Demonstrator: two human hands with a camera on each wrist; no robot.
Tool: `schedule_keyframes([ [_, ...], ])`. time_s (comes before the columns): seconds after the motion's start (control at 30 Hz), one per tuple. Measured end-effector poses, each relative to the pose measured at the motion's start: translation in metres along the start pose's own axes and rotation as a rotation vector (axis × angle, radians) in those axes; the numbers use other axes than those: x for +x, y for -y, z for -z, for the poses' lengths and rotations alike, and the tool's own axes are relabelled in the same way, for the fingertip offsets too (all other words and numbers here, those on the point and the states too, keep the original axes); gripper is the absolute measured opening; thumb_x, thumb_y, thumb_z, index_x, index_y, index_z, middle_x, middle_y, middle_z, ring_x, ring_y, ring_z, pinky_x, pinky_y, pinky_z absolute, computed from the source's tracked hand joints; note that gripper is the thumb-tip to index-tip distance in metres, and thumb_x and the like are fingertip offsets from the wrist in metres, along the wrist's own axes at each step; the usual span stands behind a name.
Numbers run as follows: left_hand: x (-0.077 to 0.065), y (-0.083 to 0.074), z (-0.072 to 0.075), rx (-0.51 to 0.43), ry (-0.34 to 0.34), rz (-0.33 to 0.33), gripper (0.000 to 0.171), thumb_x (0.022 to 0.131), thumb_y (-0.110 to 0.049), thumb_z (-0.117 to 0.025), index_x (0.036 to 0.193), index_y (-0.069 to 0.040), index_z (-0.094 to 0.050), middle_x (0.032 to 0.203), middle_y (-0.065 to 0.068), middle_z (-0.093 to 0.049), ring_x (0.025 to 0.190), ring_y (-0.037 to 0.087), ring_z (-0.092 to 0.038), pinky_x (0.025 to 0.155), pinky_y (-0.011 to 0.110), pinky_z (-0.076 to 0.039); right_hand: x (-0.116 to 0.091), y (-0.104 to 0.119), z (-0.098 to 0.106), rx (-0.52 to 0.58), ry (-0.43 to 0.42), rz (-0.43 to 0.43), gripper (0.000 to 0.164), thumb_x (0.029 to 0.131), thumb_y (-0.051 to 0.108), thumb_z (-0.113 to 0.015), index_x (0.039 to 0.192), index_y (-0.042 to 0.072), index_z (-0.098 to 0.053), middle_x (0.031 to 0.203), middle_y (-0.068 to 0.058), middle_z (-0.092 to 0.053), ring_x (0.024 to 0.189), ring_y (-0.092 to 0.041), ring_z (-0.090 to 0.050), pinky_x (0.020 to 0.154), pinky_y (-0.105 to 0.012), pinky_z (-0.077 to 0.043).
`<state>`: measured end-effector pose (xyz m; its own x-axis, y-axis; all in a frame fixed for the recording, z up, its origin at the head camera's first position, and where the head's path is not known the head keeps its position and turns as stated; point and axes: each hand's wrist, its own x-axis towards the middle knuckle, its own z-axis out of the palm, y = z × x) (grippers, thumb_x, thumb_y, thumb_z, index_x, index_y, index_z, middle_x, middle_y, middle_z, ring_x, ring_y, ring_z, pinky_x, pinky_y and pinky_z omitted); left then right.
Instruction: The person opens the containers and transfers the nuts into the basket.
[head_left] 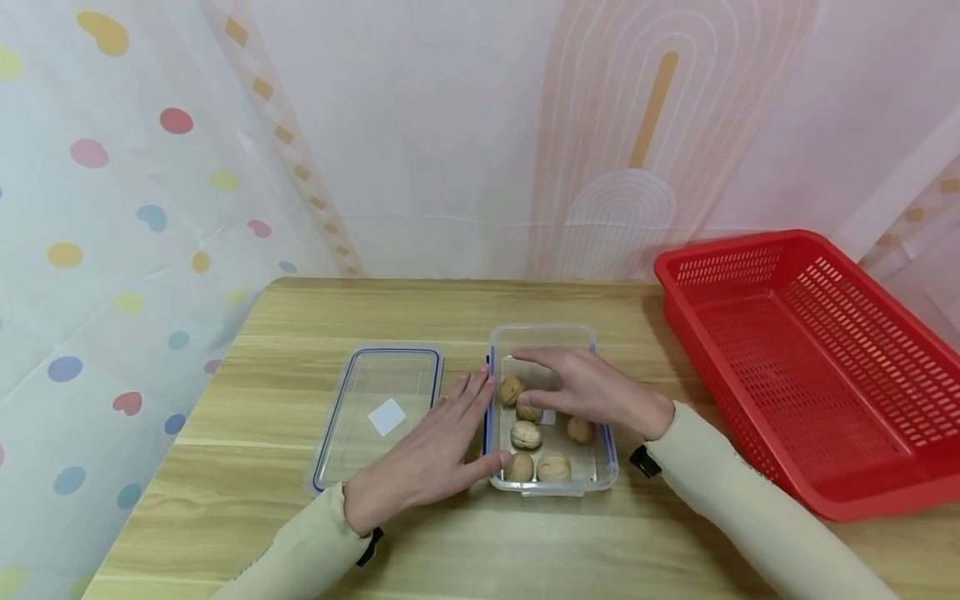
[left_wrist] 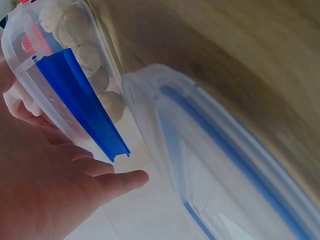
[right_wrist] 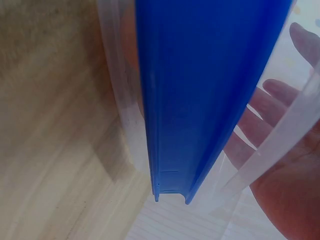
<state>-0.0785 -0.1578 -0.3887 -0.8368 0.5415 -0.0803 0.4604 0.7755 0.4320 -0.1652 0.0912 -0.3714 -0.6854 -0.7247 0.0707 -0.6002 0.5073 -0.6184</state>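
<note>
A clear plastic container (head_left: 555, 333) with blue side clips stands on the table, several walnuts (head_left: 526, 434) lying inside. My left hand (head_left: 431, 446) rests along its left side, fingers extended at the rim and thumb by the near left corner. Over the container's right rim reaches my right hand (head_left: 592, 387), its fingers spread above the inside and the thumb tip right at a walnut (head_left: 529, 412). Through the container's clear side, the right wrist view shows those fingers loosely extended behind the blue clip (right_wrist: 200, 90). The left wrist view shows another blue clip (left_wrist: 82, 102) beside the left fingers.
Left of the container lies its clear lid (head_left: 360, 375) with a blue seal, partly behind my left hand. A red perforated basket (head_left: 750, 392) stands at the right. Behind the wooden table (head_left: 465, 308) hangs a patterned curtain (head_left: 450, 150).
</note>
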Motion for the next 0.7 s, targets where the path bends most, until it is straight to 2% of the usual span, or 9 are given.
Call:
schedule_keyframes([
  [0.27, -0.001, 0.000, 0.000, 0.011, -0.007, -0.011, 0.095, 0.104, -0.063, -0.048, 0.165, -0.002, -0.010, 0.173, 0.014, 0.001, 0.158, 0.036, -0.006, 0.123, 0.061, -0.022, 0.011, -0.001, 0.001, -0.070, 0.047, -0.002, 0.056, 0.099, 0.030, -0.072, 0.145, 0.001, -0.058, 0.144, -0.014, -0.062, 0.132, -0.029, -0.059, 0.110, -0.048, -0.048],
  [0.7, -0.002, 0.002, 0.002, 0.006, 0.005, -0.019, 0.090, 0.105, -0.061, -0.045, 0.165, -0.005, -0.008, 0.173, 0.011, 0.001, 0.159, 0.031, -0.005, 0.124, 0.059, -0.021, 0.024, -0.006, -0.006, -0.084, 0.125, -0.038, 0.051, 0.101, 0.031, -0.070, 0.143, 0.002, -0.061, 0.141, -0.011, -0.064, 0.129, -0.026, -0.061, 0.109, -0.045, -0.049],
])
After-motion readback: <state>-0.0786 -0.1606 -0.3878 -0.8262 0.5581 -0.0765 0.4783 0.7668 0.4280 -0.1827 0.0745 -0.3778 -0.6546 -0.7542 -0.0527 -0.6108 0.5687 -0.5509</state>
